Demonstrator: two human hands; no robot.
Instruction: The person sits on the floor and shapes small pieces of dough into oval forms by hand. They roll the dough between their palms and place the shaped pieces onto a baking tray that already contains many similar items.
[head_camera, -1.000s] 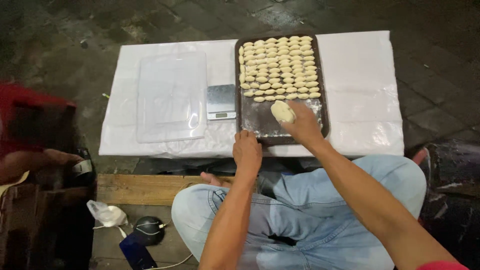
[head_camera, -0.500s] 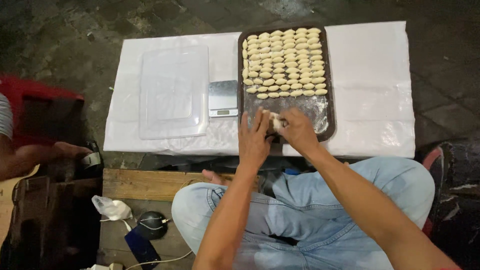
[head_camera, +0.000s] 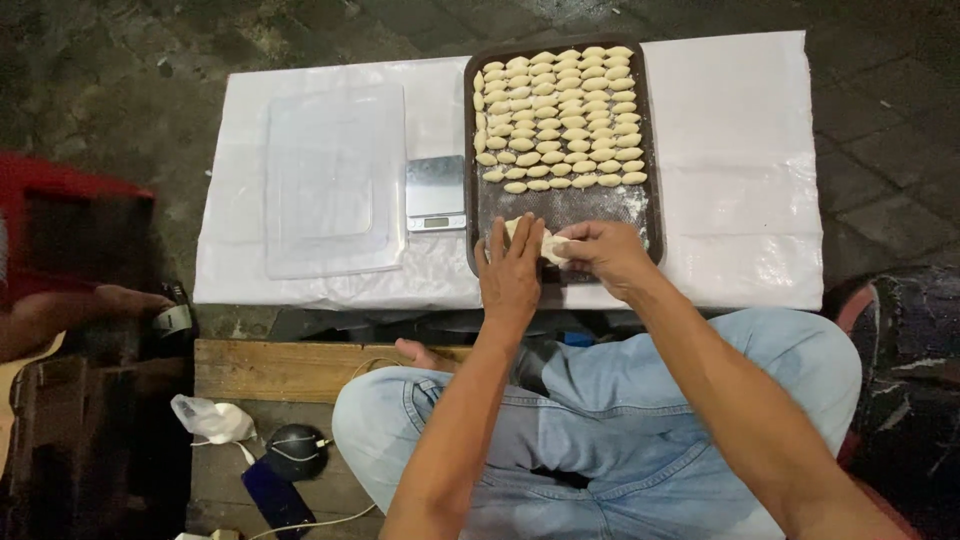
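at the far left another person's arm (head_camera: 70, 315) rests near a red seat (head_camera: 60, 215), apart from my work; below it a wooden board (head_camera: 290, 368) lies on the ground with a white bag (head_camera: 212, 418) and a dark round gadget (head_camera: 295, 450); on the low table the white cloth (head_camera: 740, 170) covers everything, with a clear plastic sheet (head_camera: 333, 180) lying flat and a small silver scale (head_camera: 435, 192) just beside the dark tray (head_camera: 472, 230); my left hand (head_camera: 510, 275) lies flat, fingers spread, pressed against the lump of dough (head_camera: 545, 245) from its left side; the dough sits on the bare floured near end of the tray, below the rows of shaped pieces (head_camera: 560, 115); i judge it light, soft, a little tacky, easy to dent, so it wants holding by the sides with gentle fingertips, not a squeeze; my right hand (head_camera: 605, 255) is closed on its right end, thumb and fingers pinching it; the tray looks stiff and dusted, so the dough should slide rather than stick; the ground around is dark rough paving (head_camera: 120, 80), dimly lit; i sit cross-legged in jeans (head_camera: 640, 430).
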